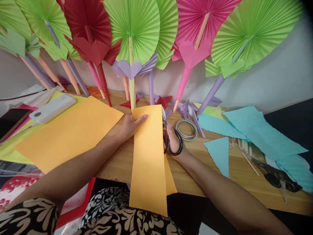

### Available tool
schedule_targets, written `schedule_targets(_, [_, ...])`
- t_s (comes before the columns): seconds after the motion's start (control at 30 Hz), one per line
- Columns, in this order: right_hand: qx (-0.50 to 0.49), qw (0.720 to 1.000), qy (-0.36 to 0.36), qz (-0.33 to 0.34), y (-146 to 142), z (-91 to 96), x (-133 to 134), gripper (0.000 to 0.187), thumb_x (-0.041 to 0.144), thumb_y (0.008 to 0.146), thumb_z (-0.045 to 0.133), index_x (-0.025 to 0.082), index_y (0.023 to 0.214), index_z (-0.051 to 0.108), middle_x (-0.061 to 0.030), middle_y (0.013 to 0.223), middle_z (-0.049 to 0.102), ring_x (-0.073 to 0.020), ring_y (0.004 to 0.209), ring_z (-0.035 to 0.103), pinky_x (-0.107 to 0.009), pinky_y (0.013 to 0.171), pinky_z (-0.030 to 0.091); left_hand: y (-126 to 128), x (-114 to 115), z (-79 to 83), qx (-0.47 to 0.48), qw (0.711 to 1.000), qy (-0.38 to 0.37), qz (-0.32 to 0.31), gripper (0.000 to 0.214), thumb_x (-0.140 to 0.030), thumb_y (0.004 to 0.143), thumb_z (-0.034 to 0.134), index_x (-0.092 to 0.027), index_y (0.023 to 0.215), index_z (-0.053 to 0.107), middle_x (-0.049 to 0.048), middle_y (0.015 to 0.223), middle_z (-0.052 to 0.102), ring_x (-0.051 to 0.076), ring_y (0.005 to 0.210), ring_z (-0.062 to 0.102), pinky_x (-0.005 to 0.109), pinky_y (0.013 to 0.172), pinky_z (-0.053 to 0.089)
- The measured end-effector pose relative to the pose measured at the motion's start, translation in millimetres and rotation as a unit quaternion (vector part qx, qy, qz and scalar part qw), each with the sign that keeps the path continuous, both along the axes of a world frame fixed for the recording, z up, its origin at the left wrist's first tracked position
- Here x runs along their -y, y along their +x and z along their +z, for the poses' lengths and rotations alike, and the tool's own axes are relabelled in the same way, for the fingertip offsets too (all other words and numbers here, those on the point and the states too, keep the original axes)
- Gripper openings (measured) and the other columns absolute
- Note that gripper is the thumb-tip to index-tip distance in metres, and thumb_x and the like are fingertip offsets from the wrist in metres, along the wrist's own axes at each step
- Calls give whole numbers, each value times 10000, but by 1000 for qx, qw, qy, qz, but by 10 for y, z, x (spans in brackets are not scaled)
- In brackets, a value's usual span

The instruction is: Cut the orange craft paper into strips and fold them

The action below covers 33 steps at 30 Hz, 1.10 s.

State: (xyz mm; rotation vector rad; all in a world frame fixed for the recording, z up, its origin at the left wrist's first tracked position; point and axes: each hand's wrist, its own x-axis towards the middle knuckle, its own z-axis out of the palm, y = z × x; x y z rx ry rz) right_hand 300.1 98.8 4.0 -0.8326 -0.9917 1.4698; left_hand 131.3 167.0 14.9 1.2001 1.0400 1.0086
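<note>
A long orange paper strip [148, 160] hangs from the table's middle down over my lap. My left hand [130, 125] pinches its upper left edge, thumb on top. My right hand [174, 142] grips black-handled scissors [171, 135], whose blades run up along the strip's right edge near its top. A second orange layer [170, 179] shows just under the strip on the right.
A large orange sheet [70, 130] lies at left on yellow-green paper, with a white power bank [53, 107] and a phone [11, 119] beyond. Teal paper pieces [259, 130], a tape roll [187, 129] and more black scissors [276, 176] lie at right. Pleated paper fans [134, 29] line the wall.
</note>
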Motion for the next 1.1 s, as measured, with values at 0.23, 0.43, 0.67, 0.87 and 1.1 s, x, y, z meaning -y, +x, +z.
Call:
schedule_targets(0.23, [9,1000,-4,-6,10,-13,7,568,784,872,520,228,976,577,95,420,504,-89,295,365,-214,316,308,0,-8,-10,-6,1000,8,-2,544,-600,742,791,-144,1022,694,128,1050,791,284,902,773,335,704,657])
schedule_targets(0.43, [3,1000,0,-3,10,-25,3,542,761,889,525,231,990,574,102,416,496,-91,296,364,-214,323,318,-1,-9,-19,-13,1000,12,-7,534,-594,761,776,-140,1027,685,126,1017,793,286,902,773,342,704,660])
schedule_targets(0.67, [7,1000,4,-8,12,-14,1,525,754,892,528,231,918,574,95,409,489,-88,295,364,-213,322,311,0,8,3,-7,1000,-1,-4,564,-618,735,790,-143,1024,693,135,1036,790,290,909,771,339,710,656])
schedule_targets(0.87, [-2,1000,-18,9,20,-32,-12,638,835,838,498,213,717,570,63,378,457,-88,300,376,-213,319,320,3,17,28,-9,1000,2,-6,558,-614,730,794,-142,1009,693,126,975,795,279,861,771,336,678,651])
schedule_targets(1.1, [-48,998,-36,22,-9,22,-10,716,868,752,575,223,1057,636,83,430,508,-93,303,353,-214,323,356,13,8,21,2,1000,1,-3,545,-601,729,799,-140,1001,694,128,990,794,272,856,769,334,688,652])
